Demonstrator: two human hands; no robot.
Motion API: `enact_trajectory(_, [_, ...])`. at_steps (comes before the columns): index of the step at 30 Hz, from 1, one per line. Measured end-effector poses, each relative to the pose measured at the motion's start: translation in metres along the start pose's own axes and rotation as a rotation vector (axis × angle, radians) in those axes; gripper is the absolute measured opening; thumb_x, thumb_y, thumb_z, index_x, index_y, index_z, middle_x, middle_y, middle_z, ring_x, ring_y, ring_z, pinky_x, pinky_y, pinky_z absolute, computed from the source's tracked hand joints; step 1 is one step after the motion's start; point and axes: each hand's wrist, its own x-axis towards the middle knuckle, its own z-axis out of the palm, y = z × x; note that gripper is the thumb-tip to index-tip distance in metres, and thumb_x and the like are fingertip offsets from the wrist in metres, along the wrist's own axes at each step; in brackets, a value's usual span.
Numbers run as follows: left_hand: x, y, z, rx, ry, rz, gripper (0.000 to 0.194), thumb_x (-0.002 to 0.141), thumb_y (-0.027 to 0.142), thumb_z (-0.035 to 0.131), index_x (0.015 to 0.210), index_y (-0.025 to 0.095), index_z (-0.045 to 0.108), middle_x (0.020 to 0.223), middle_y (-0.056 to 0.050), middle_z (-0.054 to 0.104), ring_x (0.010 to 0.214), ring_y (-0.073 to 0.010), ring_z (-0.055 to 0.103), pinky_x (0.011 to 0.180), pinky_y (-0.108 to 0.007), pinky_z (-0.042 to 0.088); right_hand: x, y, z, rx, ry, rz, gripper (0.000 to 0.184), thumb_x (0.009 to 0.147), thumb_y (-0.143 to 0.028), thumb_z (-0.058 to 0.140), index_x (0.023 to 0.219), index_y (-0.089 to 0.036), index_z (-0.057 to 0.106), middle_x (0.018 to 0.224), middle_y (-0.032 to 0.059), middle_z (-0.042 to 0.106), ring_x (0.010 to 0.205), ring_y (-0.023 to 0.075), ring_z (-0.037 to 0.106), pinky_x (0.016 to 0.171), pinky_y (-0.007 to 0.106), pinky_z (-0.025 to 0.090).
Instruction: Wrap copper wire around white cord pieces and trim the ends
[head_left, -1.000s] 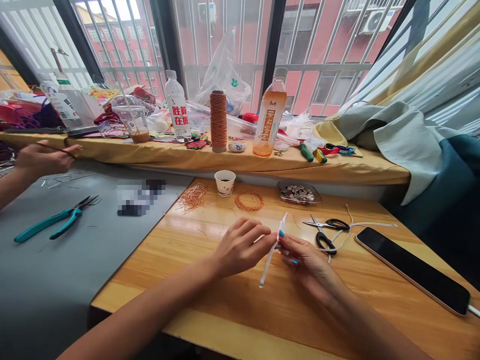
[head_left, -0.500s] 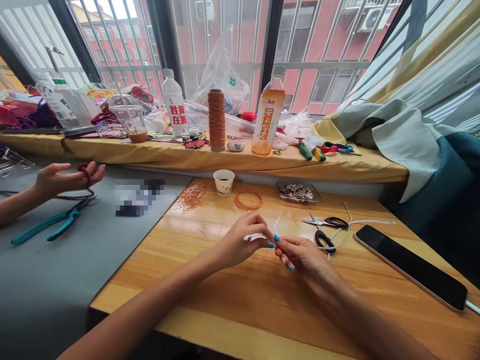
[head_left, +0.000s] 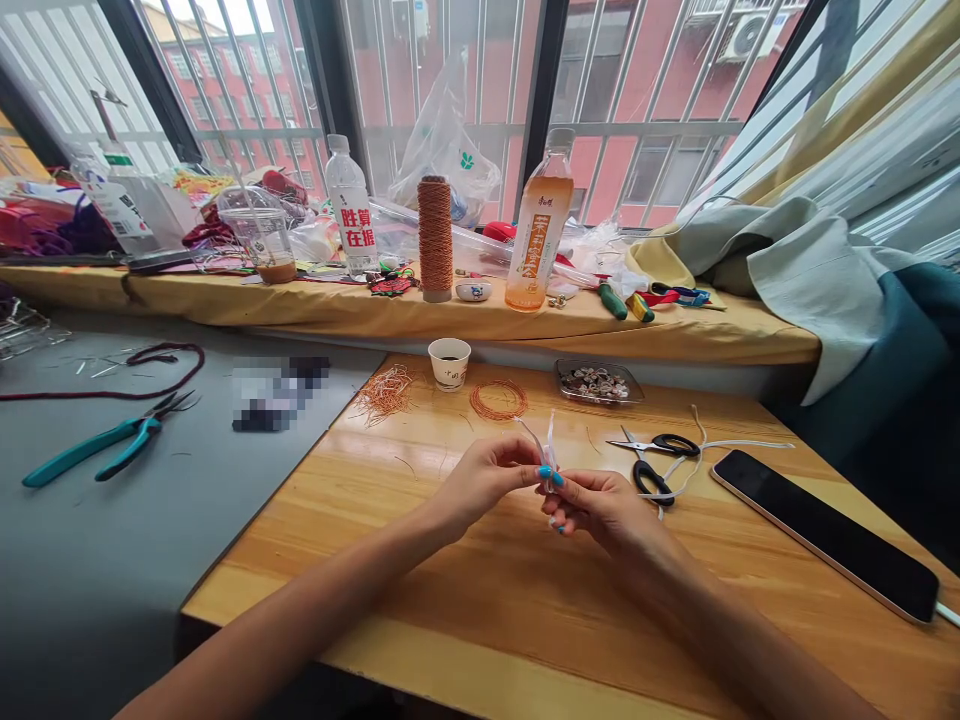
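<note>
My left hand (head_left: 484, 483) and my right hand (head_left: 596, 503) meet above the wooden table, fingertips touching. Both pinch a small piece of white cord (head_left: 548, 450), its two loose ends sticking up above the nails. Where the cord runs between the fingers is hidden. To the right of my right hand lie black-handled scissors (head_left: 651, 465), blades open, with more white cord (head_left: 739, 443) beside and under them. Beyond my hands are a coil of orange cord (head_left: 498, 400) and a heap of orange thread clippings (head_left: 386, 396).
A paper cup (head_left: 449, 365) with dark liquid and a clear tray (head_left: 598, 382) of small pieces stand at the back. A phone (head_left: 825, 535) lies right. Teal-handled pliers (head_left: 112, 445) and dark red cord (head_left: 176, 370) lie on the grey table. Bottles (head_left: 538, 225) and a thread spool (head_left: 435, 240) line the sill.
My left fingers have moved in against my right fingertips, and the cord's left end now points upward. Another person's hand at the left has gone from view, leaving the dark red cord on the table.
</note>
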Motion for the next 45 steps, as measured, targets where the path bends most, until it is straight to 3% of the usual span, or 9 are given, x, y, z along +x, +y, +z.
enact_trajectory(8, [-0.001,-0.007,0.004,0.065,0.093,0.071,0.021,0.067,0.032,0.060,0.070,0.013,0.052,0.072,0.000,0.052,0.066,-0.0089,0.050,0.063,-0.022,0.041,0.000,0.004,-0.002,0.075,-0.062,-0.029,0.023,0.057,-0.035,0.071,0.070,-0.017,0.069,0.064,0.0035,0.066,0.062,0.0102,0.061,0.061,0.020,0.047])
enact_trajectory(15, [-0.002,-0.012,0.003,0.117,0.149,0.138,0.014,0.072,0.026,0.055,0.069,0.014,0.049,0.070,0.000,0.051,0.064,-0.0082,0.049,0.057,-0.020,0.041,-0.008,-0.003,-0.001,-0.017,-0.169,-0.073,0.031,0.065,-0.031,0.066,0.094,-0.020,0.065,0.087,0.0063,0.066,0.081,0.0160,0.061,0.085,0.034,0.042])
enact_trajectory(21, [-0.004,-0.012,0.009,0.221,0.242,0.151,0.011,0.072,0.022,0.053,0.067,0.014,0.049,0.071,-0.001,0.052,0.067,-0.0093,0.050,0.058,-0.020,0.042,-0.010,-0.004,0.004,-0.179,-0.136,-0.125,0.032,0.064,-0.032,0.066,0.096,-0.024,0.064,0.090,0.0030,0.066,0.083,0.0169,0.059,0.084,0.034,0.043])
enact_trajectory(27, [-0.004,-0.018,0.011,0.187,0.261,0.112,0.011,0.072,0.022,0.053,0.068,0.014,0.047,0.072,0.000,0.052,0.066,-0.0090,0.050,0.057,-0.019,0.042,-0.010,0.001,0.012,-0.260,0.002,-0.188,0.030,0.063,-0.038,0.065,0.089,-0.022,0.067,0.079,0.0018,0.067,0.072,0.0170,0.061,0.076,0.034,0.048])
enact_trajectory(32, [-0.001,-0.017,0.009,0.112,0.253,0.081,0.013,0.070,0.022,0.056,0.067,0.014,0.046,0.071,0.001,0.054,0.064,-0.0087,0.052,0.061,-0.021,0.044,-0.011,0.000,0.010,-0.267,0.015,-0.186,0.032,0.064,-0.040,0.063,0.089,-0.020,0.067,0.078,0.0033,0.067,0.072,0.0177,0.061,0.077,0.036,0.048])
enact_trajectory(38, [0.000,-0.009,0.003,0.192,0.267,0.079,0.023,0.071,0.023,0.057,0.090,0.016,0.046,0.074,-0.002,0.062,0.072,-0.0142,0.059,0.067,-0.027,0.045,-0.010,0.002,0.008,-0.411,0.118,-0.243,0.032,0.068,-0.043,0.059,0.090,-0.021,0.067,0.077,0.0036,0.067,0.076,0.0205,0.062,0.075,0.034,0.048])
enact_trajectory(42, [0.001,-0.004,-0.002,0.265,0.266,0.105,0.012,0.072,0.024,0.055,0.080,0.015,0.054,0.072,-0.003,0.063,0.071,-0.0144,0.059,0.067,-0.026,0.045,-0.011,0.004,0.007,-0.547,0.162,-0.316,0.027,0.070,-0.041,0.057,0.089,-0.024,0.067,0.078,0.0032,0.068,0.075,0.0215,0.062,0.073,0.033,0.048])
enact_trajectory(45, [0.002,-0.004,-0.003,0.213,0.267,0.097,0.009,0.070,0.021,0.056,0.074,0.014,0.055,0.069,-0.002,0.062,0.069,-0.0138,0.058,0.066,-0.025,0.045,-0.009,0.005,0.004,-0.529,0.120,-0.332,0.029,0.072,-0.040,0.055,0.094,-0.025,0.065,0.082,0.0025,0.067,0.077,0.0206,0.062,0.075,0.034,0.048])
